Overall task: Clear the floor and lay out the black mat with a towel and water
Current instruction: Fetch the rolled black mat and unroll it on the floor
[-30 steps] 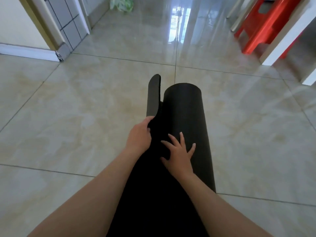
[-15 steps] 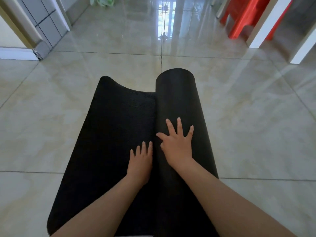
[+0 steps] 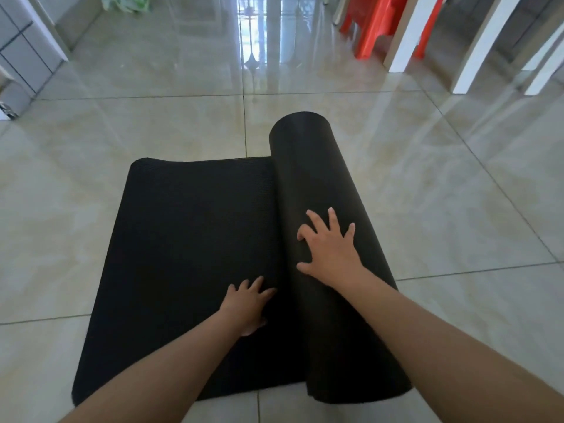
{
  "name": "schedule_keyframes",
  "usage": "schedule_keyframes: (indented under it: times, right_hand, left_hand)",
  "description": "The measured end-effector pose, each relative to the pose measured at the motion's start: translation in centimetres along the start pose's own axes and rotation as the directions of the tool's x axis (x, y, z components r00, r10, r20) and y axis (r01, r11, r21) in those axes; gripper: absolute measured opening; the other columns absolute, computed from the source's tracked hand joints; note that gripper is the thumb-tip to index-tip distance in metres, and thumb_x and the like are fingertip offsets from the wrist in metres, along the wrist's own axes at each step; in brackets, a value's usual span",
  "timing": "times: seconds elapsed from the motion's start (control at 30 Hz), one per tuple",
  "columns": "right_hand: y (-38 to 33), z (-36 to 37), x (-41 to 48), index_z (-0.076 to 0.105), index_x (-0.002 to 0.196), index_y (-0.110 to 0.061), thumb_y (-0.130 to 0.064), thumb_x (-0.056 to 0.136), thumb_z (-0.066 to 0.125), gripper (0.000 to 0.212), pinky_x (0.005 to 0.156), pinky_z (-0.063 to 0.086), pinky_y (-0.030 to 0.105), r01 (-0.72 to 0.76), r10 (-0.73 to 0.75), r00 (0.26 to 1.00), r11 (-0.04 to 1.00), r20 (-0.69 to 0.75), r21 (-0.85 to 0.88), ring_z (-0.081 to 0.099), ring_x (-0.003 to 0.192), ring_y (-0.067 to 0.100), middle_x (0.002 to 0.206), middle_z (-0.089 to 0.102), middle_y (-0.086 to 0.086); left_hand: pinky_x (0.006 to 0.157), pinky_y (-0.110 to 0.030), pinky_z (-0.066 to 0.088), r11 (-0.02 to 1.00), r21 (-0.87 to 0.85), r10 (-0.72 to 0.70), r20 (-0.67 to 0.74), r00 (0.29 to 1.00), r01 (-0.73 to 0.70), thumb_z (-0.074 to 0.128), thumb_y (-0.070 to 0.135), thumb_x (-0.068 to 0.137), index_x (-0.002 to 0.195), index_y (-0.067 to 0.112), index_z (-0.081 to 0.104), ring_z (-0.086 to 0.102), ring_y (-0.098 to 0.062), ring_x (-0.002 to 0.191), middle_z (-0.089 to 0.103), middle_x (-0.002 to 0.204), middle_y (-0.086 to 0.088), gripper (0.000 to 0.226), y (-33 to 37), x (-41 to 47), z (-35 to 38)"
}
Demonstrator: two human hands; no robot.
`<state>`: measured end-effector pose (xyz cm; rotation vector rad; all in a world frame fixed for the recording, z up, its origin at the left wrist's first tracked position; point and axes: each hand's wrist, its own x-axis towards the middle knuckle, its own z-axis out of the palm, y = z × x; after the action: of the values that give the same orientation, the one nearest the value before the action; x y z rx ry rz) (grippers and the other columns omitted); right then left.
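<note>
At the far left edge stands a grey tiled wall corner [image 3: 21, 53], and just right of it, at the far end of the room, lies a green plastic bag [image 3: 125, 2], partly cut off by the top edge. The glossy beige tiled floor [image 3: 76, 184] fills most of the view, with light reflected in it at the far middle.

The black mat [image 3: 195, 227] lies on the floor in the near middle, partly unrolled: its flat part spreads to the left, its far edge lying nearly straight, its left corners rounded. The left hand [image 3: 245, 305] rests palm down on this flat part, fingers spread and pointing toward the roll, fingertips just beside it; its grip is open and holds nothing.

Directly to the right, joined to the flat part, is the rolled portion of the mat [image 3: 317, 184], a thick cylinder running from near to far. The right hand [image 3: 331, 250] lies on top of the roll, fingers splayed wide and pressed flat against its curve; the grip is open, not closed around anything.

At the far right stand red plastic stools [image 3: 375, 22], and beside them white furniture legs [image 3: 409, 35] on the floor, well apart from the mat.
</note>
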<state>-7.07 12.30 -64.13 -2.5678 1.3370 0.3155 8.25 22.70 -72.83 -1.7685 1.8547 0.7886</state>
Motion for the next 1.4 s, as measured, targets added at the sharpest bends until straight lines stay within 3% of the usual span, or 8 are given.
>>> schedule_keyframes:
  times: [0.17,0.27,0.37,0.53,0.7,0.8,0.97,1.4]
  right_hand:
    - [-0.1,0.5,-0.4,0.038,0.141,-0.028,-0.013,0.085,0.062,0.064,0.114,0.001,0.065,0.158,-0.137,0.983,0.971,0.121,-0.179,-0.005,0.149,0.031,0.161,0.013,0.006]
    - [2.0,1.1,-1.1,0.045,0.139,-0.025,-0.020,0.091,0.056,0.050,0.112,-0.005,0.068,0.181,-0.112,0.968,0.931,0.223,-0.317,-0.005,0.149,0.030,0.159,0.019,0.007]
    - [5.7,0.8,-2.4,0.048,0.138,-0.028,-0.029,0.094,0.045,0.043,0.113,-0.004,0.067,0.122,-0.095,0.988,0.963,0.119,-0.241,-0.005,0.149,0.028,0.159,0.020,0.002]
    - [11.8,0.3,-4.4,0.052,0.123,-0.031,-0.040,0.092,0.051,0.033,0.113,0.019,0.063,-0.036,0.030,0.998,0.994,-0.059,-0.106,0.012,0.147,0.029,0.150,0.030,-0.002]
    - [16.3,-0.9,-5.1,0.039,0.133,-0.015,-0.035,0.088,0.058,0.053,0.088,0.049,0.041,-0.386,0.377,0.899,0.922,-0.222,0.000,0.043,0.127,0.030,0.145,0.035,0.009]
    - [18.0,-0.7,-4.2,0.038,0.141,-0.020,-0.022,0.091,0.050,0.052,0.110,0.035,0.045,-0.201,0.199,0.931,0.979,-0.306,0.027,0.026,0.142,0.029,0.155,0.026,0.009]
    - [22.3,1.4,-4.3,0.034,0.145,-0.036,-0.050,0.091,0.048,0.057,0.117,-0.005,0.057,-0.091,0.088,0.996,0.985,-0.027,-0.147,-0.009,0.149,0.028,0.163,0.001,0.004]
    - [34.1,0.3,-9.0,0.019,0.150,-0.033,-0.041,0.093,0.048,0.064,0.118,0.006,0.057,-0.172,0.171,0.985,0.984,-0.009,-0.055,-0.012,0.148,0.032,0.162,-0.009,0.004]
  left_hand:
    - [0.119,-0.050,0.016,1.000,0.019,0.022,-0.019,1.000,-0.022,0.055,0.037,0.093,0.154,0.028,0.007,0.004,-0.029,0.149,-0.007,0.163,-0.006,0.078,1.2,0.5,0.9]
    - [0.119,-0.048,0.016,0.998,0.018,0.064,-0.055,0.996,-0.063,0.055,0.035,0.093,0.153,0.027,0.004,0.002,-0.027,0.149,-0.009,0.163,-0.005,0.079,2.6,1.2,0.2]
    - [0.120,-0.047,0.015,0.992,0.048,0.121,-0.069,0.990,-0.118,0.054,0.036,0.093,0.153,0.030,0.003,-0.002,-0.028,0.150,-0.011,0.162,-0.005,0.079,4.7,2.2,-0.5]
    - [0.119,-0.046,0.014,0.991,-0.015,0.133,-0.154,0.979,-0.137,0.055,0.038,0.093,0.153,0.029,0.006,-0.005,-0.028,0.149,-0.007,0.163,-0.005,0.078,7.4,3.0,-3.9]
    - [0.119,-0.047,0.016,0.980,-0.132,0.118,-0.230,0.966,-0.151,0.055,0.040,0.093,0.153,0.030,0.010,-0.004,-0.026,0.150,-0.001,0.163,-0.002,0.075,9.6,3.4,-5.6]
    - [0.119,-0.048,0.017,0.979,-0.156,0.085,-0.255,0.963,-0.128,0.055,0.040,0.093,0.153,0.030,0.011,-0.002,-0.025,0.150,0.002,0.163,-0.001,0.075,10.8,5.0,-6.8]
    - [0.118,-0.047,0.017,0.985,-0.142,0.058,-0.233,0.971,-0.093,0.053,0.040,0.094,0.153,0.030,0.009,0.000,-0.024,0.150,0.002,0.163,0.000,0.074,15.1,7.2,-8.9]
    - [0.120,-0.048,0.011,0.981,-0.182,0.051,-0.106,0.993,-0.070,0.053,0.037,0.094,0.153,0.030,0.008,-0.001,-0.025,0.150,0.000,0.163,-0.001,0.074,28.7,9.8,-12.7]
